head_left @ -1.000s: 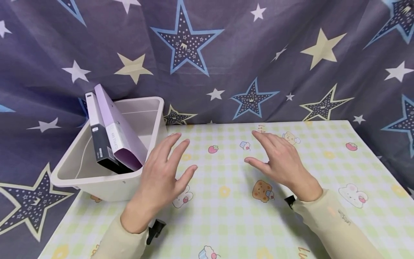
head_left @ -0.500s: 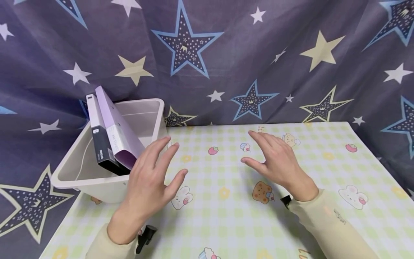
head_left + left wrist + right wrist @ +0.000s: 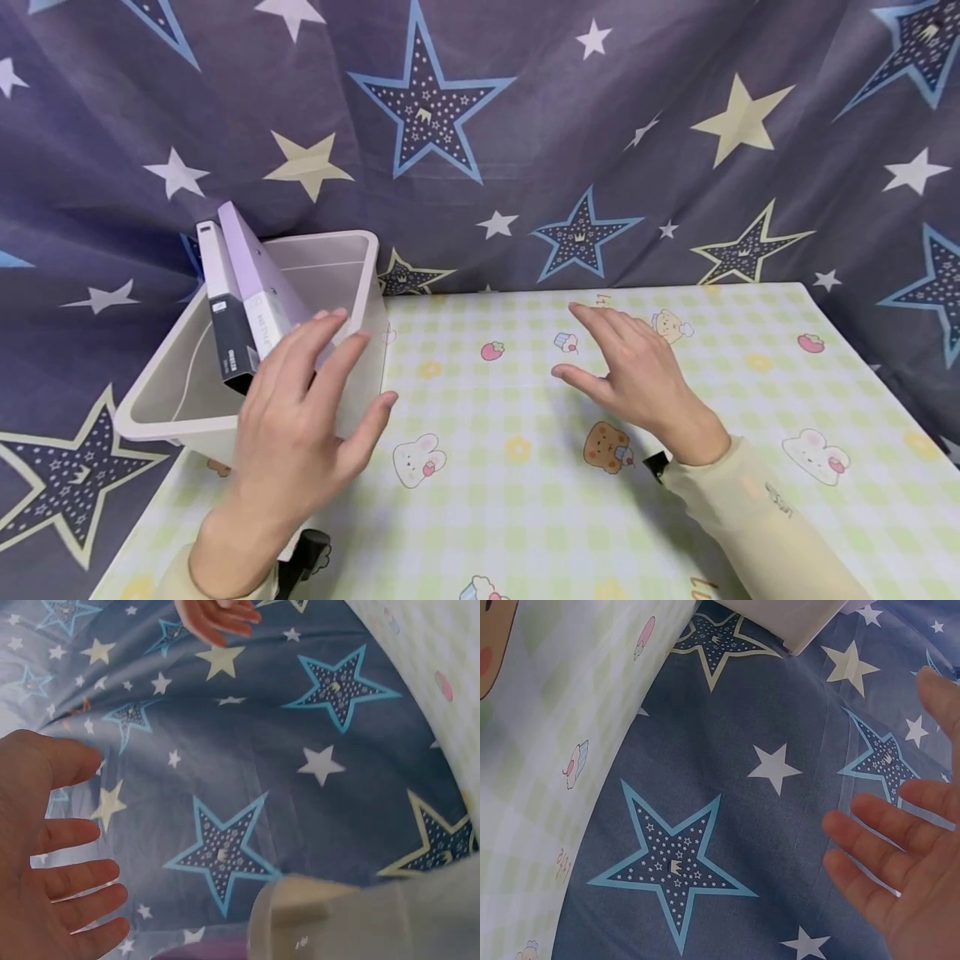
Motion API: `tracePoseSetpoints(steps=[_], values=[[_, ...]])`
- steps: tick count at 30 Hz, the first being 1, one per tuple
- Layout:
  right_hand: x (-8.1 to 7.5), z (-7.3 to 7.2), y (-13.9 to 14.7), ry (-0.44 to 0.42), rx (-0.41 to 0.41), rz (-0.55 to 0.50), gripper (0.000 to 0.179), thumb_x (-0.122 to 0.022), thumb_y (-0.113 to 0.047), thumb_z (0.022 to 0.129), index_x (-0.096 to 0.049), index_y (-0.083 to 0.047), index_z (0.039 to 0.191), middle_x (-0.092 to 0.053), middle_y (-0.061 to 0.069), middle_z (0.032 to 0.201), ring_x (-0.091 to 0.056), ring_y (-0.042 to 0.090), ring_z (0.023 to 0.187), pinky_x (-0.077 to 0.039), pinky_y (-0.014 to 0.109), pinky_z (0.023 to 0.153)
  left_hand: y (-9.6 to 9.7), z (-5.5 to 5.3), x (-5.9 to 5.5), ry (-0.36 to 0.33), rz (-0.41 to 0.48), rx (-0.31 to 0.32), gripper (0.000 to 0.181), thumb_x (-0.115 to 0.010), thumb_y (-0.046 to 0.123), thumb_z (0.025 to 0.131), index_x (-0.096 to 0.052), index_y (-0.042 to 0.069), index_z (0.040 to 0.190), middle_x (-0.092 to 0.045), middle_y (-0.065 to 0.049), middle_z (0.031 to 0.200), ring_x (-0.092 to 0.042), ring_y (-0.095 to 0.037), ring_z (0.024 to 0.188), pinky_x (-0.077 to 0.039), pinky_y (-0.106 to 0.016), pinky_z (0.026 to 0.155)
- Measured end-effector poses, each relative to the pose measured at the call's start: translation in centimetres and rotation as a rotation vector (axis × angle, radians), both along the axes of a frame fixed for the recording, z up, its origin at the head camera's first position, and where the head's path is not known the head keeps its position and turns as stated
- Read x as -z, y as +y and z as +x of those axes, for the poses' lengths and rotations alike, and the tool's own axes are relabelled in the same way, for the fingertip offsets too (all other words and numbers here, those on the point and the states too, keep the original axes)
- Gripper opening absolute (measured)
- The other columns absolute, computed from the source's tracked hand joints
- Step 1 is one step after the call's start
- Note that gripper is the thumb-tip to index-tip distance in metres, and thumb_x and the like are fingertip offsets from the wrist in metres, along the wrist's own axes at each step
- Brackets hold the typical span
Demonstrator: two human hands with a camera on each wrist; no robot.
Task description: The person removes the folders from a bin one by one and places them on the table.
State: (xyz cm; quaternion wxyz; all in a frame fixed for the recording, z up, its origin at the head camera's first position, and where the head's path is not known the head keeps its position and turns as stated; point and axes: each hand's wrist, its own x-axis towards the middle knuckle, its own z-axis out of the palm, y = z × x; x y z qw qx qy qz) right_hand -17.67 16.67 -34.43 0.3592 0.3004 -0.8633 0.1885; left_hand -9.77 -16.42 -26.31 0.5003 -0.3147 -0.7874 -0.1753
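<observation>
My left hand [image 3: 288,433] is in front of the near right corner of a pale grey plastic bin [image 3: 348,275], fingers spread and slightly bent, holding nothing. Its fingertips overlap the purple file binder [image 3: 258,258] in the head view and hide its lower end. Beside that binder leans a black and white one [image 3: 231,337]; both stand tilted inside the bin. My right hand [image 3: 637,375] hovers over the middle of the tablecloth, thumb apart from relaxed fingers, with nothing in it. In the left wrist view the fingers [image 3: 82,892] show a gap from the bin wall [image 3: 375,922].
A checked green and white tablecloth [image 3: 480,433] printed with cartoon animals and fruit covers the table. Behind it hangs a dark curtain [image 3: 517,150] with stars. A black wrist mount [image 3: 303,558] sits under the left wrist.
My left hand has moved left and toward me, from the bin's right side to in front of its near corner. The right hand has drifted slightly left.
</observation>
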Motion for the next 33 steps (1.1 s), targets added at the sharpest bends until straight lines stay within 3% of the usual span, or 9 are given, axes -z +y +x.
tracePoseSetpoints(steps=[7,13,17,25,33], values=[[0.1,-0.1,-0.1,-0.008,-0.005,-0.003,0.075,-0.063,-0.059,0.081,-0.052,-0.008,0.135,-0.063,0.012,0.118,-0.06,0.031,0.105,-0.049,0.049,0.081,-1.6,0.6,-0.7,0.004,0.053,-0.05,0.051,-0.056,0.041,0.09,-0.063,-0.005,0.111,-0.059,-0.025,0.118,-0.055,-0.045,0.105,-0.041,-0.05,0.091],[0.1,-0.1,-0.1,-0.013,0.001,-0.003,0.076,-0.062,-0.06,0.081,-0.052,-0.009,0.135,-0.063,0.012,0.118,-0.059,0.031,0.105,-0.049,0.049,0.081,-3.3,0.4,-1.0,0.075,0.113,-0.058,0.051,-0.059,0.042,0.087,-0.065,-0.004,0.109,-0.061,-0.023,0.117,-0.055,-0.046,0.103,-0.042,-0.047,0.096],[0.1,-0.1,-0.1,-0.01,-0.003,-0.004,0.076,-0.062,-0.06,0.081,-0.053,-0.008,0.135,-0.063,0.012,0.117,-0.06,0.031,0.105,-0.049,0.049,0.081,-4.3,0.1,-1.4,0.087,0.119,-0.07,0.054,-0.061,0.045,0.086,-0.065,-0.003,0.111,-0.061,-0.022,0.117,-0.056,-0.046,0.102,-0.042,-0.046,0.098],[0.2,-0.1,-0.2,-0.008,-0.007,-0.003,0.076,-0.063,-0.06,0.08,-0.053,-0.008,0.134,-0.063,0.012,0.118,-0.059,0.031,0.106,-0.049,0.049,0.082,-6.9,-0.2,-2.0,0.028,0.119,-0.119,0.065,-0.059,0.055,0.083,-0.064,-0.003,0.113,-0.06,-0.025,0.117,-0.054,-0.051,0.097,-0.042,-0.042,0.099],[0.2,-0.2,0.0,-0.016,0.005,-0.008,0.077,-0.062,-0.061,0.08,-0.053,-0.009,0.135,-0.063,0.012,0.118,-0.059,0.031,0.106,-0.048,0.049,0.082,-9.7,-1.0,-1.5,-0.041,0.091,-0.124,0.071,-0.06,0.058,0.081,-0.063,-0.004,0.116,-0.06,-0.025,0.12,-0.053,-0.049,0.104,-0.038,-0.034,0.104]])
